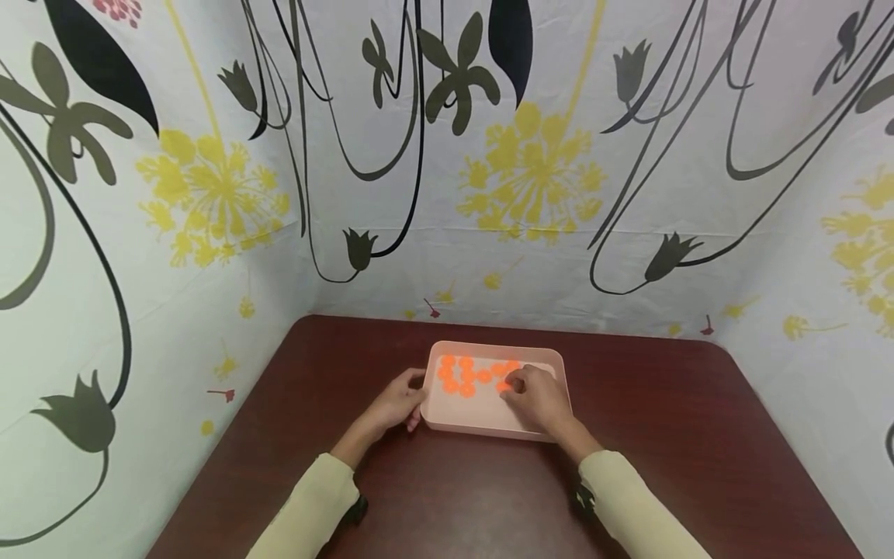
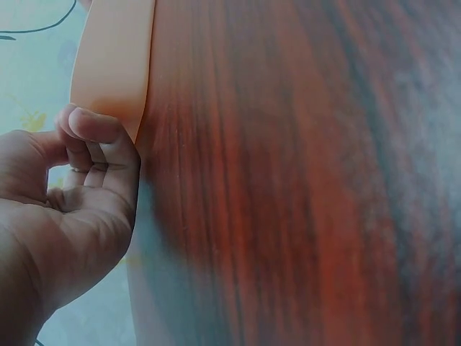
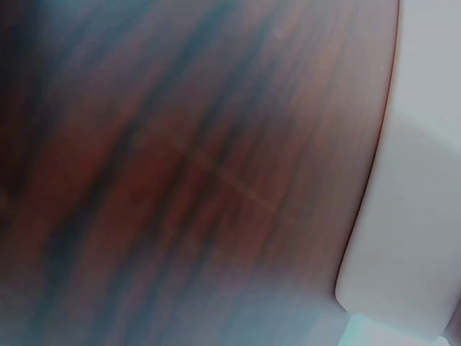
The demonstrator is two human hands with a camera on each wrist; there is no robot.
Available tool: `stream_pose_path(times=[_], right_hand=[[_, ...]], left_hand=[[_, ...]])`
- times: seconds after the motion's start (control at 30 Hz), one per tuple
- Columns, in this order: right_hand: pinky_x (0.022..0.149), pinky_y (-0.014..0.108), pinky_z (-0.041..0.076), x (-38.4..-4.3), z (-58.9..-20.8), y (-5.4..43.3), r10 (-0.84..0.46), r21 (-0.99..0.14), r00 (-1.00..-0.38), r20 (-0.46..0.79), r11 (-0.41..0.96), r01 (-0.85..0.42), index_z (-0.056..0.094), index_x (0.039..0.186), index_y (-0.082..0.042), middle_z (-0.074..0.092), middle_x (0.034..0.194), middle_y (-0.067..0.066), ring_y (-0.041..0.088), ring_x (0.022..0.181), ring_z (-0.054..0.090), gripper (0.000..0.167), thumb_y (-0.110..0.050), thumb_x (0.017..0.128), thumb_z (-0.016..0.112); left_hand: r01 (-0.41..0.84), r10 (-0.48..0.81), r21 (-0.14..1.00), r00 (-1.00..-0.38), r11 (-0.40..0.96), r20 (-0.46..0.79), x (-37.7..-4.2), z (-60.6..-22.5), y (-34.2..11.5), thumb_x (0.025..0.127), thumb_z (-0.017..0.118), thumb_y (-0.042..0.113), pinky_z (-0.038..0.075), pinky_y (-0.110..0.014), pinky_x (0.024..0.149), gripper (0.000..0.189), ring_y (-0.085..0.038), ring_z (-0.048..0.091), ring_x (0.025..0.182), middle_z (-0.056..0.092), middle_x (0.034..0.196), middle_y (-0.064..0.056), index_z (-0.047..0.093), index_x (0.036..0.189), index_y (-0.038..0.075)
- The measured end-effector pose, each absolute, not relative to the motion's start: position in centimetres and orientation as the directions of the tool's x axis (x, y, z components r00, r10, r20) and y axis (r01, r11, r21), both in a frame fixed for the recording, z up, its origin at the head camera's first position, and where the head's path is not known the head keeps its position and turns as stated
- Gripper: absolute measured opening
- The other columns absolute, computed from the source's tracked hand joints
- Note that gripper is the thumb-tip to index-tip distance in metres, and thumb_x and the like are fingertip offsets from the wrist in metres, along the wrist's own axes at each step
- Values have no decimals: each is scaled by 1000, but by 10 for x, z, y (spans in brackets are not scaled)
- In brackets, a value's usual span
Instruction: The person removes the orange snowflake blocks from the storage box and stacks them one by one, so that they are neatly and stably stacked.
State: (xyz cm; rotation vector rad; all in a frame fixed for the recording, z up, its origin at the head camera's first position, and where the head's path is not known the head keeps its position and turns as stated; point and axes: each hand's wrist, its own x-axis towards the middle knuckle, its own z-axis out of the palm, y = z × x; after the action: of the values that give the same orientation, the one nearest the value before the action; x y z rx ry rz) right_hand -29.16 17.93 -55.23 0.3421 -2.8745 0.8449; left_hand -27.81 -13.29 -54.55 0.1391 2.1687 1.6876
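A shallow pale-peach tray (image 1: 468,417) lies on the dark wooden table. Inside it, several small round orange pieces (image 1: 466,376) form a group on the left and another towards the right. My left hand (image 1: 396,401) holds the tray's left side; the left wrist view shows that hand's (image 2: 79,187) curled fingers against the outer wall (image 2: 115,58). Over the tray's right half, my right hand (image 1: 539,397) pinches at an orange piece (image 1: 502,387) with thumb and forefinger, partly covering it. The right wrist view shows mostly the tray's outer wall (image 3: 410,216) and the tabletop.
The reddish-brown tabletop (image 1: 447,497) spreads around the tray. Behind and on both sides hangs white cloth (image 1: 433,210) printed with yellow, grey and black flowers. Dark bands show under both pale sleeves (image 1: 314,497).
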Motion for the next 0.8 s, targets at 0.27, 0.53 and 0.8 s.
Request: stream_pose_path(times=[0.27,0.53,0.8], right_hand=[[72,30,55,-293,-550,177,-143,-557,-983,111,810,-181,77,98,-10,71,86,-2,9,76,60,22,-26,86,87],[68,27,51,-295,-549,180,-143,-544,-981,129,817,-190,74,88,-10,68,79,-2,10,73,59,20,-22,80,88],[68,24,51,-297,-539,190,-150,-671,-980,133,714,-201,72,92,-3,69,82,3,12,73,58,26,-16,79,91]], left_hand=[[-166,302,951,-921,262,-245,-276,-545,-133,111,51,15,48,-25,47,53,-13,51,49,52,62,0,35,160,5],[-159,306,950,-921,270,-241,-275,-543,-132,110,51,16,48,-24,47,53,-12,50,49,52,62,1,36,160,6],[-161,300,950,-923,268,-241,-274,-542,-131,110,51,16,46,-23,47,51,-13,48,51,51,64,0,37,159,6]])
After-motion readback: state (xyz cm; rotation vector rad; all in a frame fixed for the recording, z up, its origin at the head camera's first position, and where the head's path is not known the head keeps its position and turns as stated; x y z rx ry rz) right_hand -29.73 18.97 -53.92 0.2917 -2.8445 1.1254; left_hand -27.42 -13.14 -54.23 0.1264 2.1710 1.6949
